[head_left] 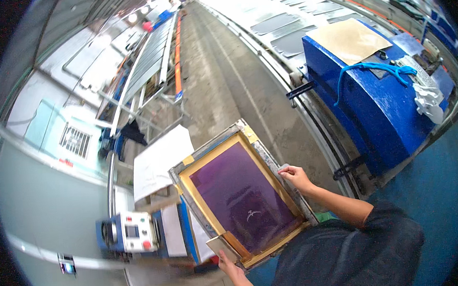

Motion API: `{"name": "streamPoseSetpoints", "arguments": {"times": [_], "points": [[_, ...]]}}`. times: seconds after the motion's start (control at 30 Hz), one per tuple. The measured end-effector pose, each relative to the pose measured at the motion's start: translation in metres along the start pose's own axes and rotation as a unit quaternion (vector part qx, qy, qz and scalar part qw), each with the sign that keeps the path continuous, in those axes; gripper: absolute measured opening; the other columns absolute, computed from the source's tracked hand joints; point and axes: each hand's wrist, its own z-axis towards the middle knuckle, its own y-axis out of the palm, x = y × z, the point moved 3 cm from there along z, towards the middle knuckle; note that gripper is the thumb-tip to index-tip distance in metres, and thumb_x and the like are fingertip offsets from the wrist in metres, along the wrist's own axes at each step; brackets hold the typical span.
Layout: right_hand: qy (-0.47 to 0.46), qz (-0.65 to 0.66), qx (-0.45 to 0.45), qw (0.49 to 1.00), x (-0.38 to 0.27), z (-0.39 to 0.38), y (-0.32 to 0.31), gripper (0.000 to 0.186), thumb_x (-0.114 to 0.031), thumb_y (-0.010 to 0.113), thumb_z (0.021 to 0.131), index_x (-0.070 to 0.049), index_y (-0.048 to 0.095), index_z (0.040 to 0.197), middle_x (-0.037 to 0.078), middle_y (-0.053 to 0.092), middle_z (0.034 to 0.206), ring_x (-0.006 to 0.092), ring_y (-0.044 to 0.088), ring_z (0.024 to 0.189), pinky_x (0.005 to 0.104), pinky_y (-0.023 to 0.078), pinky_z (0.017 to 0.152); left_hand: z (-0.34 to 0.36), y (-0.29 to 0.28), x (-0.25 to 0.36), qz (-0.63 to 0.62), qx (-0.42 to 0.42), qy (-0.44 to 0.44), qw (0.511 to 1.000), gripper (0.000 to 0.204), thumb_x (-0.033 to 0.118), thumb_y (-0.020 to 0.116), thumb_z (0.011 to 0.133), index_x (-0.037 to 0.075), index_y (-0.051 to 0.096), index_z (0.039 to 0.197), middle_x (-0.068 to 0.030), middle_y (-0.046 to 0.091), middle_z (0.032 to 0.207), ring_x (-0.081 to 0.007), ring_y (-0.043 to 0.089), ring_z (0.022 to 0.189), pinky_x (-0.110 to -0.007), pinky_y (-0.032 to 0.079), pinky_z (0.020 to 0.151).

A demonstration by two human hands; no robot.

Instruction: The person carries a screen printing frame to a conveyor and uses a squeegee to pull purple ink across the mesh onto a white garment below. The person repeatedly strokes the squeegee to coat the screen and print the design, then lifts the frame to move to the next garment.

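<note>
A screen-printing frame (264, 156) lies tilted in front of me, with a purple mesh (237, 195) and yellowish tape along its inner border. A small pale mark shows low on the mesh. At the frame's near left corner is a squeegee (222, 247) with a light, flat handle. My left hand (230, 266) is closed on this handle from below. On the frame's right rail, my right hand (295, 176) is closed, its fingertips pinched around a small grey piece (283, 167) whose kind I cannot tell.
To the right stands a blue machine housing (347, 109) with brown paper (349, 40) and a blue cord (376, 67) on top. A white control box (139, 232) is at the left. Beyond the frame lies a white board (159, 160); long printing tables flank the aisle (209, 76).
</note>
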Motion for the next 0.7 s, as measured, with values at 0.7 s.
{"name": "streamPoseSetpoints", "arguments": {"times": [0.7], "points": [[-0.050, -0.036, 0.115, 0.991, -0.064, 0.450, 0.047, 0.019, -0.016, 0.065, 0.097, -0.003, 0.075, 0.108, 0.004, 0.075, 0.104, 0.0105, 0.066, 0.096, 0.0278, 0.052, 0.089, 0.419, 0.376, 0.101, 0.133, -0.083, 0.013, 0.987, 0.075, 0.052, 0.059, 0.102, -0.012, 0.050, 0.139, -0.0231, 0.053, 0.142, -0.0306, 0.055, 0.125, -0.044, 0.043, 0.107]]}}
